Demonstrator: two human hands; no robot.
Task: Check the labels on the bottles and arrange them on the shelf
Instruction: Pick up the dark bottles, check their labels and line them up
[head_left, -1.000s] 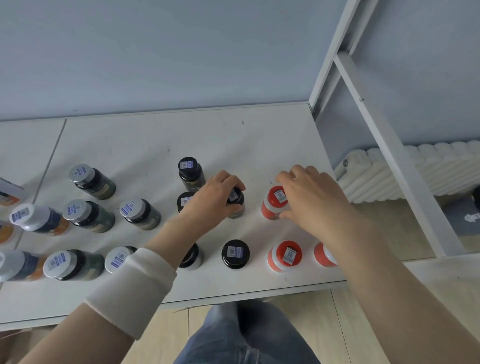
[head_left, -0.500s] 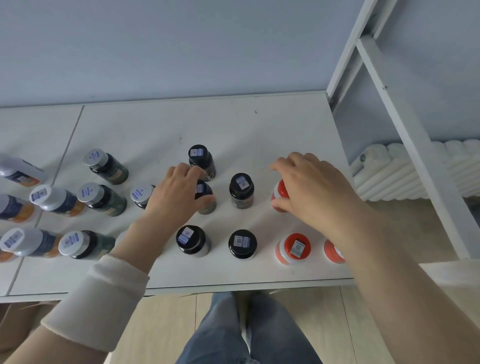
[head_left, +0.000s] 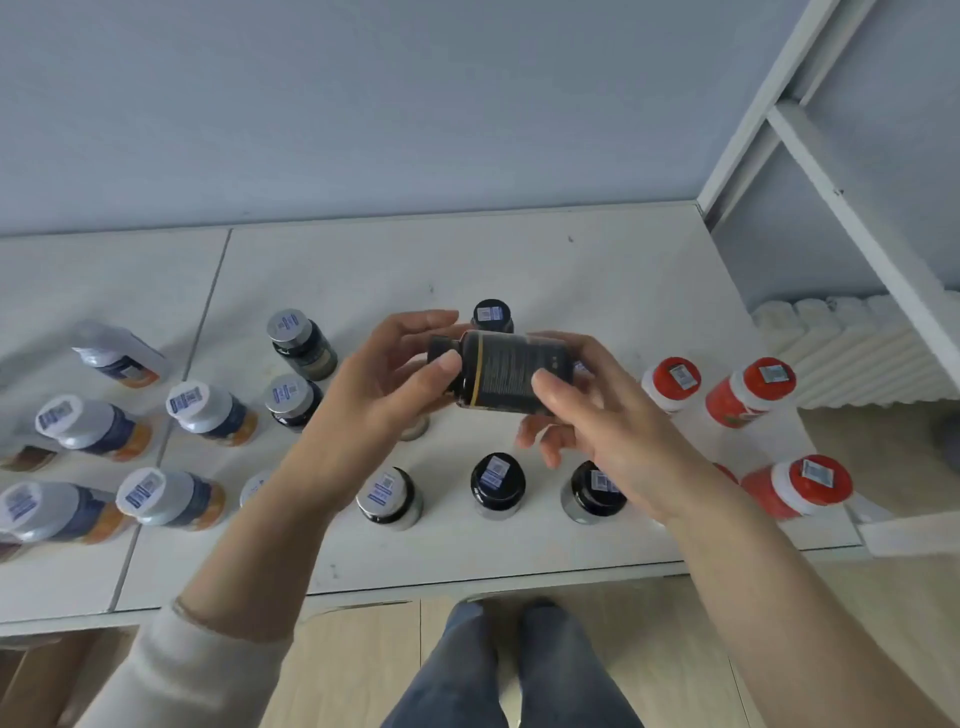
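A black bottle (head_left: 506, 378) with a gold band lies sideways in the air above the shelf (head_left: 519, 270), its printed label facing me. My left hand (head_left: 384, 384) grips its cap end, thumb on top. My right hand (head_left: 587, 410) holds the bottom end, thumb pressed on the label. Below them stand black-capped bottles (head_left: 497, 480) with barcode stickers. Red-capped bottles (head_left: 675, 382) stand to the right, grey- and white-capped ones (head_left: 293, 332) to the left.
The shelf's white upright frame (head_left: 852, 208) rises at the right, with a white radiator (head_left: 852, 353) behind it. The blue-grey wall backs the shelf. My legs in jeans (head_left: 509, 670) stand at the shelf's front edge on a wooden floor.
My left hand has lifted a black bottle off the shelf and turned it sideways. My right hand left the red-capped bottle and took the black bottle's other end.
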